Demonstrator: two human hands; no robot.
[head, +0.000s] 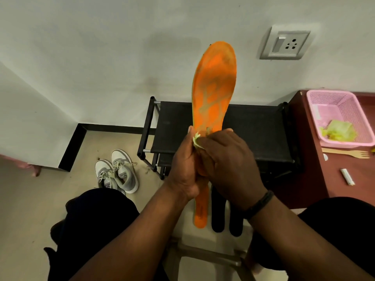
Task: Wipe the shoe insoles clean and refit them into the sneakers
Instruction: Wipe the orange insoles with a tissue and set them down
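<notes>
I hold an orange insole (215,82) upright in front of me, its upper face smeared with grey dirt. My left hand (185,165) grips its heel end from the left. My right hand (225,161) presses a small yellow-green cloth (196,139) against the insole's lower part, fingers curled round the cloth. A second orange insole (200,209) and two black insoles (218,211) lie on a pale stool (190,236) below my hands. A pair of grey-and-white sneakers (117,171) stands on the floor at the left.
A black shoe rack (259,128) stands against the wall behind the insole. At the right, a maroon table (316,171) carries a pink basket (341,102) with a yellow-green cloth inside, a wooden fork (347,153) and a small white object. My knees flank the stool.
</notes>
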